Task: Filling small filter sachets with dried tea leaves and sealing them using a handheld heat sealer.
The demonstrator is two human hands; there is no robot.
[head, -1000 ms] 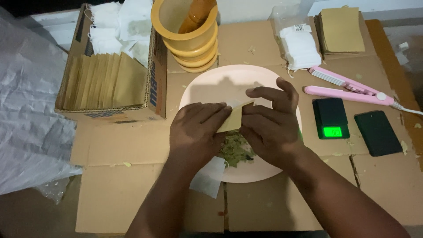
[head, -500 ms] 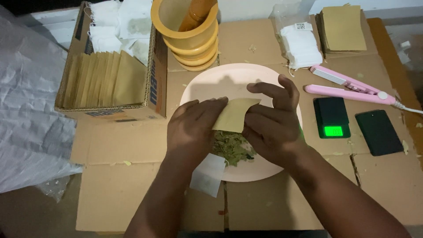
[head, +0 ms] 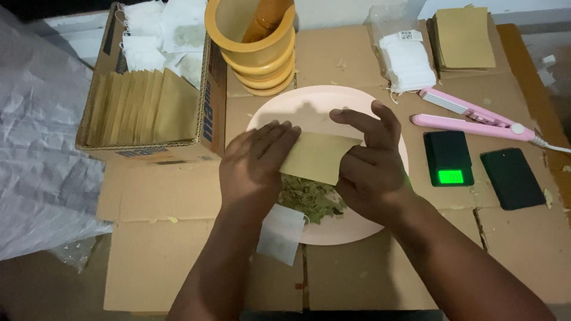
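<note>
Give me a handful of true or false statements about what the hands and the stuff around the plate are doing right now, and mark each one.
1. Both hands hold a tan paper packet above the pink plate. True: the left hand and right hand grip it from either side.
2. The plate holds dried green leaves. True.
3. The small scale has a dark, unlit display. False: its display glows green.
4. The pink sealing tool lies left of the plate. False: it lies to the right, above the scale.
5. The cardboard box on the left stands empty. False: it holds tan packets and white bags.
</note>
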